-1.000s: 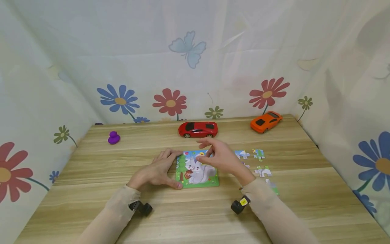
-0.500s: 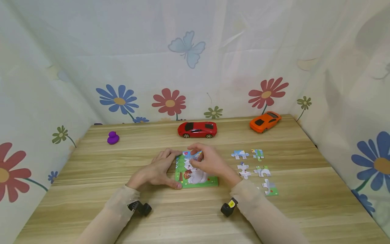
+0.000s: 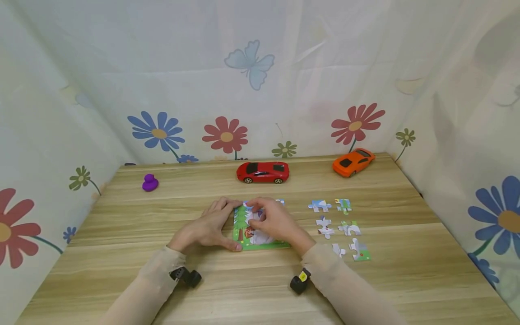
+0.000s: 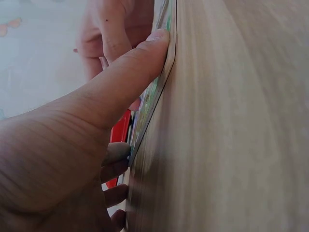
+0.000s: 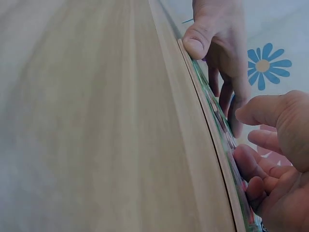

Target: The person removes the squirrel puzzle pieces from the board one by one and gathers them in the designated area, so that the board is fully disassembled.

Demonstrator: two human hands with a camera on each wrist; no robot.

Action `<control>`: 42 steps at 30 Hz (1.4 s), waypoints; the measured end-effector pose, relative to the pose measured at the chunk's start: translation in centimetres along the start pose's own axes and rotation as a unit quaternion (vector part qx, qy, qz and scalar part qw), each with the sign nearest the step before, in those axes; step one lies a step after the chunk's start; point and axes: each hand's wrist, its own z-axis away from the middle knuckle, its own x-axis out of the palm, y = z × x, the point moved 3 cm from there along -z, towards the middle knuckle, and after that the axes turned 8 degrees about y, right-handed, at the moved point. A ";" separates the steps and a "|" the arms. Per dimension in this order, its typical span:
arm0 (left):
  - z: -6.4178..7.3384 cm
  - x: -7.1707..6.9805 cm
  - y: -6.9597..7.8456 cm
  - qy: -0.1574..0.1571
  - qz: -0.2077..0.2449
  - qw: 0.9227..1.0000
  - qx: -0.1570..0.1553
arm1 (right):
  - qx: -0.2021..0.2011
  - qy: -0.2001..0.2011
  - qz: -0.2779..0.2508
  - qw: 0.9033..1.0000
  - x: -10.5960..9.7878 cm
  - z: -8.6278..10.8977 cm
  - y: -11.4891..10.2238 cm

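A square picture puzzle [image 3: 241, 222] lies flat on the table, with a white squirrel and a green border partly hidden by a hand. Along its left side rests my left hand [image 3: 208, 228], thumb on the lower left corner and the other fingers reaching to the upper left corner. My right hand [image 3: 277, 222] hovers low over the picture with bent fingers. In the right wrist view, its fingertips [image 5: 245, 157] touch the puzzle, while the thumb [image 5: 260, 110] stands apart from them. No piece shows between them.
Several loose puzzle pieces [image 3: 325, 227] lie right of the puzzle. Behind it stands a red toy car [image 3: 263, 173], with an orange toy car [image 3: 354, 163] at the back right. A purple rubber duck [image 3: 150, 183] sits back left. Flowered curtains surround the wooden table [image 3: 243, 289].
My right hand has moved left and slightly down over the puzzle, uncovering loose pieces on the right. The left hand has stayed in place.
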 end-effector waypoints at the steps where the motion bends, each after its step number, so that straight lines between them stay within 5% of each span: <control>1: 0.0 0.0 0.0 0.000 -0.001 1.000 -0.001 | -0.002 0.003 0.005 1.000 0.1 0.0 -0.1; 11: 0.1 -0.3 0.0 0.002 -0.001 1.000 0.002 | -0.005 0.025 0.063 0.998 1.1 -0.2 -0.3; 29: 0.1 -0.1 0.0 -0.007 -0.006 1.000 -0.007 | 0.010 -0.023 0.083 0.996 1.2 -0.7 -0.5; 42: 0.0 0.0 0.0 -0.004 -0.005 1.000 -0.003 | 0.042 0.042 0.054 0.997 0.8 -0.9 -0.2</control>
